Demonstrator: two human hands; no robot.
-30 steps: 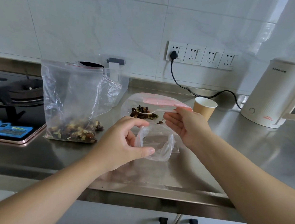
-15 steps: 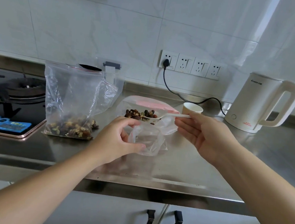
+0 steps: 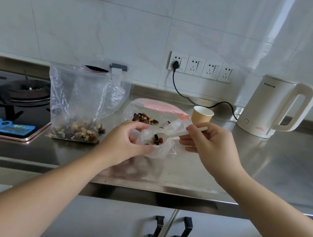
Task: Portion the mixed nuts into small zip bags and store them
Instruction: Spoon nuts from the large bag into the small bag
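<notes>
Item: white plastic spoon (image 3: 171, 135), pinched by its handle in the right hand (image 3: 209, 141); half a second ago level over the pink-zip nut bag (image 3: 152, 110), now loaded and inside the small zip bag (image 3: 159, 146) at frame centre. Left hand (image 3: 126, 144) grips that bag's mouth, holding it open. Status: one scoop about to drop; source bag (image 3: 76, 104) at centre-left remains stocked.

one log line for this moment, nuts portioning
step: spooning nuts | left hand: holds small zip bag open | right hand: holds spoon over bag mouth | counter

Brushed steel counter (image 3: 260, 164), crinkly clear plastic bags (image 3: 75, 97), white plastic spoon (image 3: 178, 134), matt paper cup (image 3: 201, 115), glossy wall tiles (image 3: 121, 31).
</notes>
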